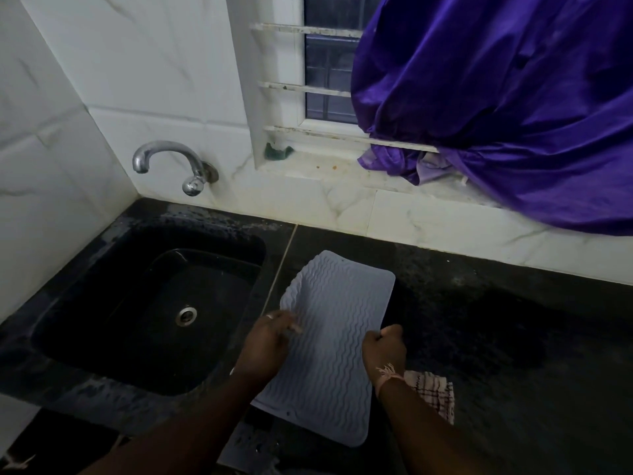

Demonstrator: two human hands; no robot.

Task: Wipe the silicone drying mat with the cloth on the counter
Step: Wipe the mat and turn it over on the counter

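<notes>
A pale grey silicone drying mat [334, 341] with wavy ridges lies lengthways on the black counter [496, 337], right of the sink. Its left edge curls upward. My left hand [270, 341] grips that raised left edge, a ring showing on one finger. My right hand [385, 351] is closed on the mat's right edge, a thread band at the wrist. A white cloth [433, 394] with dark checked lines lies on the counter just behind my right wrist, partly hidden by the forearm.
A black sink [113, 368] with a steel drain [186, 316] sits to the left, a chrome tap [171, 162] on the tiled wall above it. A purple curtain [513, 97] hangs over the window sill at right. A green scrubber [278, 151] rests on the sill.
</notes>
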